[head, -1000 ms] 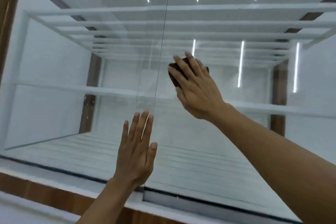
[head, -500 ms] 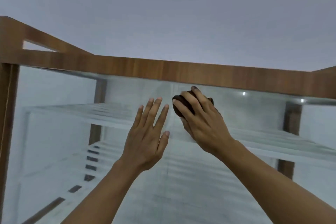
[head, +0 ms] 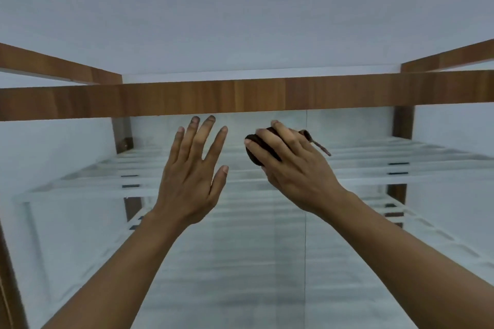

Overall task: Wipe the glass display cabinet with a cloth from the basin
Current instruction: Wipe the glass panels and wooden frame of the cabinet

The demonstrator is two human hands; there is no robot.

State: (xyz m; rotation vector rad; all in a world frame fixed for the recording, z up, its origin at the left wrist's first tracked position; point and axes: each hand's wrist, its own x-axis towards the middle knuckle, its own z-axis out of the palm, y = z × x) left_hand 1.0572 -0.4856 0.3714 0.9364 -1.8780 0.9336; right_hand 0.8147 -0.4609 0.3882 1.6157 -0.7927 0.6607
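The glass display cabinet [head: 267,262] fills the lower view, with a wooden top rail [head: 240,97] and white slatted shelves behind the pane. My right hand [head: 291,168] presses a dark brown cloth [head: 256,151] against the glass just under the rail. A loose end of the cloth sticks out to the right of my fingers. My left hand [head: 193,173] lies flat on the glass with fingers spread, a short gap left of the cloth, holding nothing. The basin is out of view.
A vertical seam between two glass panes [head: 305,222] runs down right of centre. Wooden uprights [head: 403,125] stand at the back corners, and a wooden post [head: 8,275] edges the left side. A plain pale ceiling [head: 240,8] is above.
The view has tilted up from the cabinet's lower shelves to its top rail. Both hands have risen along the glass, the cloth now just under the rail, the left hand level beside it.
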